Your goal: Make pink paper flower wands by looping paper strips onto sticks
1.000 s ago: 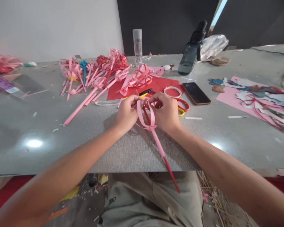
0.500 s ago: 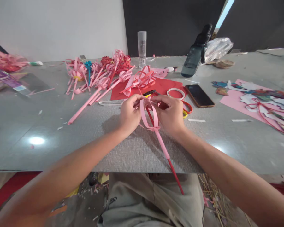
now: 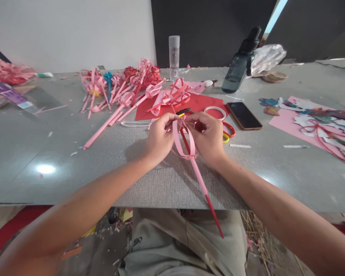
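At the near middle of the grey textured table [image 3: 74, 161], a paper flower on a long pink-wrapped red stick [image 3: 199, 180] is held between both hands. Its long axis runs from the looped pink paper strips [image 3: 186, 138] at the far end, down and slightly rightward, to a bare red tip that hangs past the table's near edge, towards the person. The left hand [image 3: 159, 138] is closed on the strips' top from the left, fingertips pinched. The right hand [image 3: 208, 136] meets it from the right, its grip likewise narrow on the strips. The exact pinch point is hidden behind the fingers, and probably lies where the loops gather. Behind the hands, a red paper sheet [image 3: 201, 103], a white tape roll [image 3: 215, 112] and a black smartphone [image 3: 243, 115] are seen, partly covered.
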Tool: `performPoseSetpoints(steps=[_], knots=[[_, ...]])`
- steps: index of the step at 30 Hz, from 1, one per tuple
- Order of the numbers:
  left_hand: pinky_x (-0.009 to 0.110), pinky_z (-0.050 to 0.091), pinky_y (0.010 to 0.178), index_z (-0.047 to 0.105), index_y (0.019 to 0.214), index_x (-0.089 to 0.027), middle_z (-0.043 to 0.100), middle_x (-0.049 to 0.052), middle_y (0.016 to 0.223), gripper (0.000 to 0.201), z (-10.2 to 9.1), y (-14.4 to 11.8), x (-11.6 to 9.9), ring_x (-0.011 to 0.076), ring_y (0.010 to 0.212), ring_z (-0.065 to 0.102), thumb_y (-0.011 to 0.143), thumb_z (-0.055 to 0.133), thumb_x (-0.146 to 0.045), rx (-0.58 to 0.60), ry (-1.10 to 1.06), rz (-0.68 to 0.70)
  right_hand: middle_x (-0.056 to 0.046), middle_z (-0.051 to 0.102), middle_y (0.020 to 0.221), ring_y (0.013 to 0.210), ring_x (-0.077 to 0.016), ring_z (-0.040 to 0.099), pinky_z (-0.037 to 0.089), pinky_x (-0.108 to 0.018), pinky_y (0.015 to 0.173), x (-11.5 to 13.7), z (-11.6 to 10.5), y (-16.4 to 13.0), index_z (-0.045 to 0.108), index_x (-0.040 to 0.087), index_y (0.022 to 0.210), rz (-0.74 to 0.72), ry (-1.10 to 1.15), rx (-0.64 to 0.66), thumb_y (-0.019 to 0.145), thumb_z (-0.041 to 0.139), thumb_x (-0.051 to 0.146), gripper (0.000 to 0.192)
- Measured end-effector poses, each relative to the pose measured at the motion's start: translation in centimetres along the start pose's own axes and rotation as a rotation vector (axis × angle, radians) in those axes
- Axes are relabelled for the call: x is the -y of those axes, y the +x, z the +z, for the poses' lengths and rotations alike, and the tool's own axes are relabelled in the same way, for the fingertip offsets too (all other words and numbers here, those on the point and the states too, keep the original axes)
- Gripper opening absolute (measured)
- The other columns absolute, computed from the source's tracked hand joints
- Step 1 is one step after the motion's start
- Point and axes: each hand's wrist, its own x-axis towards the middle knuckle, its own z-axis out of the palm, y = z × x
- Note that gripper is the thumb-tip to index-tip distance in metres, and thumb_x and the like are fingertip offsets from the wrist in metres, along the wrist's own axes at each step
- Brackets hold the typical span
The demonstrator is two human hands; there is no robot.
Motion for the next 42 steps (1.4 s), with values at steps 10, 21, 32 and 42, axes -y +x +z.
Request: performPoseSetpoints(steps=[10,21,32,42], knots=[[0.025,0.048,0.068,0.064,0.084,-0.02,0.059,-0.001,0.074,0.018,0.3,0.5,1.0,0.012,0.07,0.056,0.09,0.073,-0.034,0.059,-0.146,-0.029,-0.002,0.068,0.086,0.076,-0.0155,0.062,0.047,-0.03,0.072,-1.6,-1.0,0.9,0.066,0.022,0.084,-0.282,-0.08,0.223,0.093,0.056,0.012,0.017],[0.024,0.046,0.065,0.066,0.083,-0.018,0.067,0.001,0.081,0.012,0.5,0.3,1.2,0.0108,0.068,0.059,0.086,0.073,-0.028,0.062,-0.241,-0.147,-0.003,0.065,0.087,0.079,-0.0151,0.061,0.047,-0.03,0.074,-2.0,-1.5,1.3,0.063,0.022,0.085,-0.363,-0.077,0.322,0.099,0.049,0.009,0.024],[0.022,0.043,0.063,0.069,0.084,-0.017,0.065,0.0,0.077,0.01,0.5,0.3,0.9,0.0099,0.067,0.056,0.084,0.074,-0.025,0.061,-0.296,-0.214,-0.002,0.064,0.086,0.081,-0.0158,0.061,0.047,-0.031,0.076,-2.2,-1.7,1.4,0.064,0.022,0.087,-0.383,-0.029,0.361,0.1,0.049,0.01,0.022],[0.022,0.052,0.061,0.065,0.084,-0.016,0.069,0.002,0.076,0.012,-0.7,1.2,0.8,0.0115,0.065,0.067,0.091,0.068,-0.025,-0.037,-0.433,-0.368,-0.001,0.064,0.083,0.078,-0.016,0.058,0.046,-0.032,0.073,-1.1,-1.6,1.0,0.061,0.023,0.081,-0.295,0.057,0.163,0.094,0.056,0.012,0.018]])
